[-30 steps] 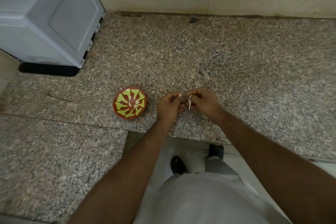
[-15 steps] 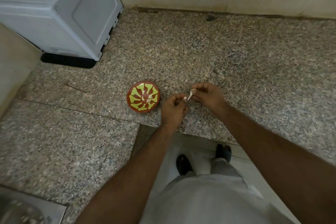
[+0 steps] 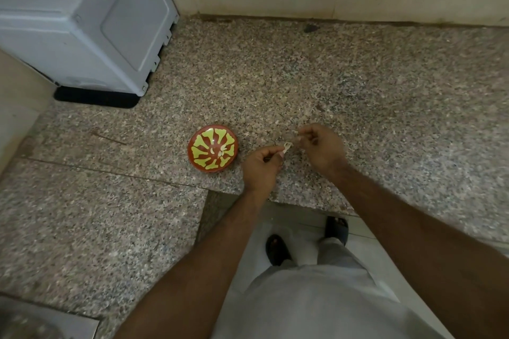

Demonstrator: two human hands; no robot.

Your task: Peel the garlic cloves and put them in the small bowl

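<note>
The peeling step is in hand. The left hand (image 3: 260,166) is pinching a pale garlic clove (image 3: 287,146) at its fingertips, and the right hand (image 3: 322,146), at about two o'clock from the left, is curling its fingers around what looks like a strip of skin, though motion blur is making that hard to confirm. Both hands are working just above the granite surface (image 3: 358,85), close to its near edge. The small bowl (image 3: 213,147), red with a yellow pattern, is sitting at nine o'clock from the hands, near the left one, and a few pale cloves are lying inside it. Next, I judge, the remaining skin needs pulling clear, then the left hand needs to carry the bare clove a short way toward nine o'clock and drop it into the bowl.
</note>
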